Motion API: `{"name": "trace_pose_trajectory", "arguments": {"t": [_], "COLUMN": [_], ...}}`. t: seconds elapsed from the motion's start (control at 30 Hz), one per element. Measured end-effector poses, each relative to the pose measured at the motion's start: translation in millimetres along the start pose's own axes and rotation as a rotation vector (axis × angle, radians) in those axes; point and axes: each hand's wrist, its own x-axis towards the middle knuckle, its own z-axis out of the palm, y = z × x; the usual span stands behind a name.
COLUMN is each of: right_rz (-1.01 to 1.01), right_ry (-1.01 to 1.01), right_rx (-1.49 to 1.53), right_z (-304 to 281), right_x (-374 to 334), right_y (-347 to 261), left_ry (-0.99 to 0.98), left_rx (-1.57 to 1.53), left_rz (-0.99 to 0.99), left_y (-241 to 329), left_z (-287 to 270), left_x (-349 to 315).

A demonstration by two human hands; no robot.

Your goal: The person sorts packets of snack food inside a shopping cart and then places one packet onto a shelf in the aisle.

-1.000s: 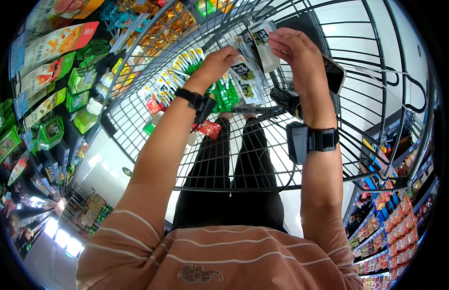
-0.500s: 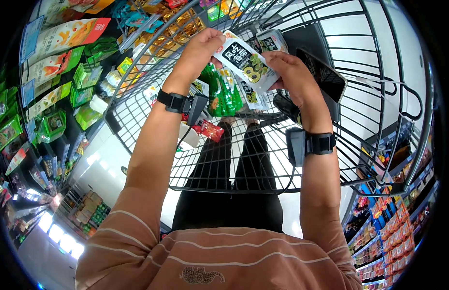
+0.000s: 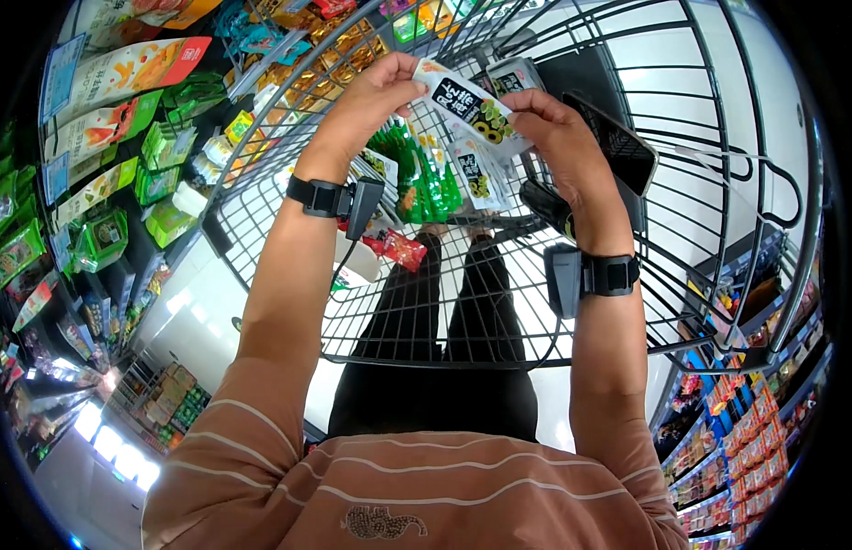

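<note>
Between my two hands a white snack packet with a black label and green pictures is stretched out above the shopping cart. My left hand pinches its upper left end. At its lower right end, my right hand grips the packet with thumb and fingers. Beneath it in the cart lie a similar white packet, a green bag and a red packet. A clear-topped pack rests behind the held packet.
A dark phone is at the cart's right side, close to my right wrist. Shelves of bagged snacks run along the left. More shelves with orange-red packs stand at lower right. A white wire hook crosses the cart's right side.
The held packet has tilted and shows more foreshortened, its lower end raised. The similar packet below shows more. My left wrist has shifted slightly left.
</note>
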Motion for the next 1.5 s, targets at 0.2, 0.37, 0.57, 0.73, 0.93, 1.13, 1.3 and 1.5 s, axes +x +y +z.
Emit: {"name": "trace_pose_trajectory", "arguments": {"t": [0.2, 0.37, 0.57, 0.73, 0.93, 1.13, 1.3, 1.5], "right_rz": [-0.09, -0.079, -0.16, -0.199, -0.248, -0.256, -0.273, -0.258], "right_ry": [-0.054, 0.089, 0.279, 0.358, 0.405, 0.412, 0.405, 0.406], "right_rx": [-0.03, 0.037, 0.174, 0.219, 0.275, 0.307, 0.318, 0.325], "right_z": [-2, -2, -8, -11, -16, -15, -16, -17], "right_x": [0, 1, 4, 4, 6, 8, 8, 4], "right_y": [-2, -4, -4, -9, -6, -5, -4, -4], "left_ry": [-0.004, -0.071, 0.006, 0.078, 0.27, 0.22, 0.169, 0.34], "left_rx": [-0.062, -0.253, -0.301, -0.135, 0.389, 0.638, 0.719, 0.606], "left_rz": [0.177, 0.216, 0.189, 0.35, 0.517, 0.55, 0.584, 0.416], "left_y": [-5, -4, 0, -4, 5, -21, -36, -63], "left_z": [0, 7, 13, 39, 76, 97, 99, 82], "left_x": [5, 5, 15, 36, 61, 92, 98, 80]}}
